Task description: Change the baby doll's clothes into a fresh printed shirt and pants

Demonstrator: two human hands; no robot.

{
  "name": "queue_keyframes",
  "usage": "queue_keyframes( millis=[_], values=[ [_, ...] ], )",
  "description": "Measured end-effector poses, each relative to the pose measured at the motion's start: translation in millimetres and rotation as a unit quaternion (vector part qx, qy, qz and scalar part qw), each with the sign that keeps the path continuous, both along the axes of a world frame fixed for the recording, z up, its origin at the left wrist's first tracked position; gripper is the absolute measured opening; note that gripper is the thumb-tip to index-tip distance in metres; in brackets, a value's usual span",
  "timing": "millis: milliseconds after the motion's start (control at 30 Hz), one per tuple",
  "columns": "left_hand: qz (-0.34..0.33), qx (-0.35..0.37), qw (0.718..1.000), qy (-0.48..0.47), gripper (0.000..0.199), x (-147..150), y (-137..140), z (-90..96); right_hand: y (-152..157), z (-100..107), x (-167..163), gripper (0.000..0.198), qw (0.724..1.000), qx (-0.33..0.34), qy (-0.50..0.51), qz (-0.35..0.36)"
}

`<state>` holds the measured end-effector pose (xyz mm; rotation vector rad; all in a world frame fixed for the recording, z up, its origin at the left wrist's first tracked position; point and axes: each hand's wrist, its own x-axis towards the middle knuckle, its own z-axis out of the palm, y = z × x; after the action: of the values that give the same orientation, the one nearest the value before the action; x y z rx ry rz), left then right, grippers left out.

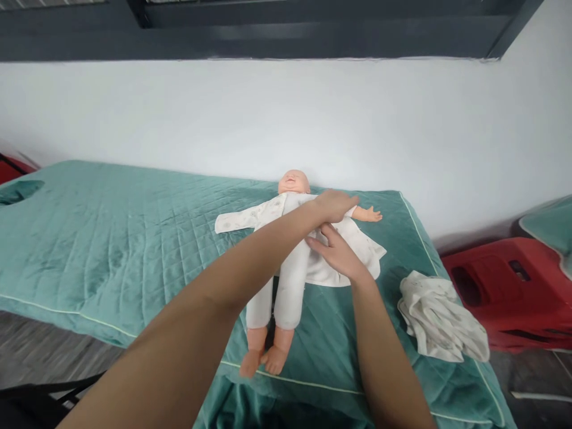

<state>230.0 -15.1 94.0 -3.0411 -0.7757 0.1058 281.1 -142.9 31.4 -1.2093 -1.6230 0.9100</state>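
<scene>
A: Step?
B: Arm-and-garment work on the doll, I'd judge. It's face-up under both hands.
A: Left hand?
B: Curled over the doll's arm; gripping or resting, can't tell. Bare forearm pokes out just past its fingers.
A: Right hand?
B: Just below the left, on the spread garment. Thumb and index show apart; cloth pinched or not, can't tell.
A: Next move calls for?
B: Probably a steady doll arm, slack fabric, no tugging.
A: Materials?
B: Smooth, plasticky forearm. Garment's thin, white, faintly printed; flat sleeve well left of the left hand. Crumpled cloth right of the right wrist. Quilted, velvety green cover underneath.
</scene>
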Motion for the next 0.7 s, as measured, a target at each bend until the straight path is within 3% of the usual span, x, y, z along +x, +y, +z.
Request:
queue_keyframes(
  millis=[67, 133, 200, 267, 400, 700],
  values=[
    [0.017, -0.008, 1.0, -0.005, 0.042, -4, 1, 3.3, -1, 0, 17, 0.04, 0.999, -0.012, 0.0, -0.03],
    [0.015, -0.005, 1.0, -0.016, 0.039, -7, 0, 4.1, 2, -5, 37, 0.032, 0.988, -0.056, -0.045, -0.139],
    [0.001, 0.007, 1.0, -0.025, 0.034, -10, -3, 2.1, 6, -12, 53, 0.03, 0.947, -0.102, -0.131, -0.276],
    [-0.005, 0.013, 0.999, -0.034, 0.032, -12, -7, -2.1, 10, -18, 64, 0.029, 0.905, -0.14, -0.207, -0.344],
    [-0.006, 0.01, 0.998, -0.062, 0.03, -16, -10, -12.7, 11, -24, 66, 0.029, 0.859, -0.177, -0.313, -0.366],
    [-0.006, 0.025, 0.997, -0.076, 0.031, -15, -12, -20.0, 9, -23, 65, 0.047, 0.827, -0.208, -0.359, -0.378]
  ],
)
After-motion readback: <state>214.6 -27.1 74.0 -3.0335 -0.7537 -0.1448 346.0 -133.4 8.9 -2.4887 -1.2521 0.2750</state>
